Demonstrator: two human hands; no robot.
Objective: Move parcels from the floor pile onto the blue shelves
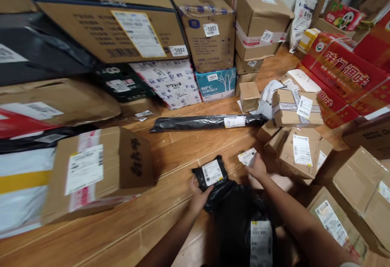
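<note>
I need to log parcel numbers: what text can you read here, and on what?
"5002": sticker on big carton.
"5003": sticker on taped carton.
"4024" and "NFC": blue box.
Shipping labels, including the one on the black pouch, are too blurred to read.

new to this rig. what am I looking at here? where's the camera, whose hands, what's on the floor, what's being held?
There is no machine: a person works bare-handed, and the single camera sits on their head, looking forward and down. The left hand has its grip on a small black mailer bag with a white label. The right hand holds a small white-labelled packet. Both rest over a wooden floor. Around them lie a long black wrapped tube, a cardboard box on the left and stacked labelled cartons behind.
</note>
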